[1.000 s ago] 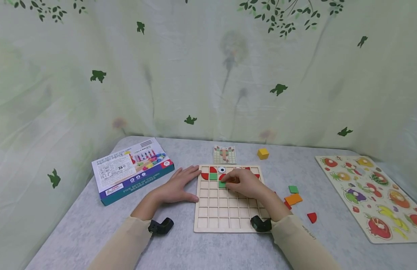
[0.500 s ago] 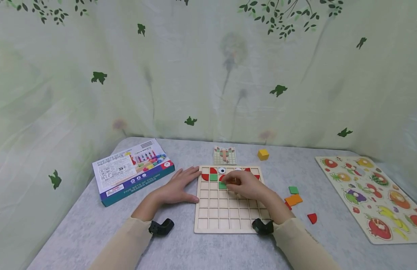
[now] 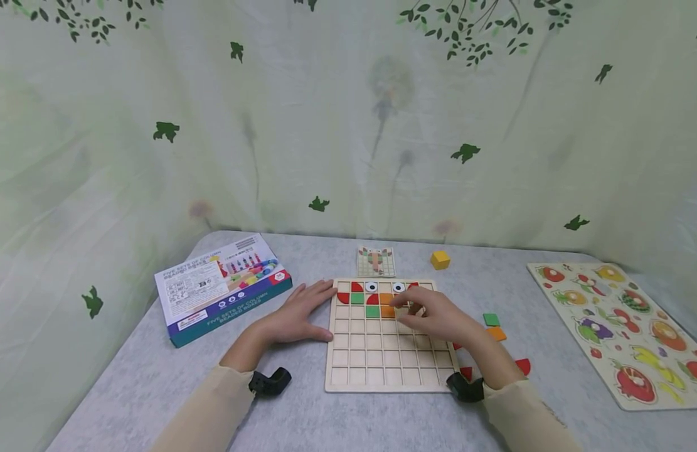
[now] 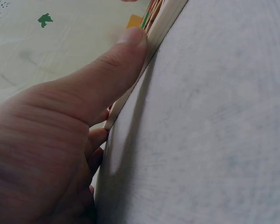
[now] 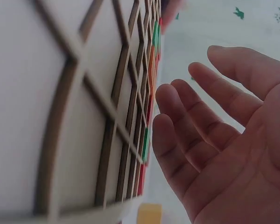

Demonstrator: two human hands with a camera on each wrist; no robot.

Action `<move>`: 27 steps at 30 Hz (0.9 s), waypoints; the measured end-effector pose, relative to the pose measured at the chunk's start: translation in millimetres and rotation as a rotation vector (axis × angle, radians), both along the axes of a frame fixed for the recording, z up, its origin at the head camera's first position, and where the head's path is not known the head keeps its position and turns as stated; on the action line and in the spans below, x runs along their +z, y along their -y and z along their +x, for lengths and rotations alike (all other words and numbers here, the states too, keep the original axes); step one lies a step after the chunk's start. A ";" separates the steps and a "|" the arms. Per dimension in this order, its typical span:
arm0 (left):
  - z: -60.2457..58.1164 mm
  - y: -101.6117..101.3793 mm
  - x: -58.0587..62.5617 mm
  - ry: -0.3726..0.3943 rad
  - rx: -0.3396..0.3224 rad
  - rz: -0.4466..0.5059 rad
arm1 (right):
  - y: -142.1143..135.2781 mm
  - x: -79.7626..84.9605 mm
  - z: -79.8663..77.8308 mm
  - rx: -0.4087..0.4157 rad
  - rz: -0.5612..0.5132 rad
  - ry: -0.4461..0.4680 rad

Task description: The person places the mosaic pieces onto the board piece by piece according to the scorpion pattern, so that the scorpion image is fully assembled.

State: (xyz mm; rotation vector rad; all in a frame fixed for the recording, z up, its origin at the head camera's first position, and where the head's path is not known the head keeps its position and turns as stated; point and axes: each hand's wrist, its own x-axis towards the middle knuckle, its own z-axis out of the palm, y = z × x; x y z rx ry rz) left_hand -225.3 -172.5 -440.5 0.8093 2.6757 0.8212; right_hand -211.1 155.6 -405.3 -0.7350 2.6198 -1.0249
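Note:
A wooden grid board (image 3: 365, 361) lies on the grey table. Its upper rows carry red quarter-round tiles (image 3: 343, 298), round eye tiles (image 3: 371, 287) and green squares, one green square (image 3: 372, 311) beside an orange square (image 3: 388, 311). My left hand (image 3: 296, 316) rests along the board's left side, fingers extended; in the left wrist view its thumb (image 4: 114, 58) lies against the board's edge. My right hand (image 3: 433, 314) hovers over the board's upper right, just right of the orange squares. The right wrist view shows that hand (image 5: 224, 126) with fingers loosely bent and nothing between them.
A small pattern card (image 3: 376, 261) and a yellow cube (image 3: 440, 260) sit behind the board. Right of it lie a loose green tile (image 3: 492, 319), an orange tile (image 3: 497, 333) and red pieces (image 3: 522, 366). A box (image 3: 224, 289) stands left, a fruit puzzle board (image 3: 625, 333) far right.
My right hand has drawn back to the right, uncovering orange squares in the grid and the right-hand eye tile. The left hand stays in place.

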 end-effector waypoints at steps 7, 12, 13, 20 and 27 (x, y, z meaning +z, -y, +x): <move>0.6 -0.1 1.4 0.006 0.002 -0.005 | -25.1 2.9 6.4 -0.088 0.037 -0.074; 1.3 -0.3 0.7 0.007 0.005 -0.003 | -40.3 4.0 5.3 -0.157 0.043 -0.066; 1.5 -0.1 0.9 0.007 0.007 -0.003 | -42.7 4.8 4.5 -0.170 0.042 -0.053; 1.3 0.5 0.1 0.014 0.004 -0.015 | -63.7 8.7 0.9 -0.243 0.071 -0.001; 0.6 1.4 -1.8 -0.002 0.000 -0.023 | -85.2 6.1 -2.0 -0.289 0.113 0.033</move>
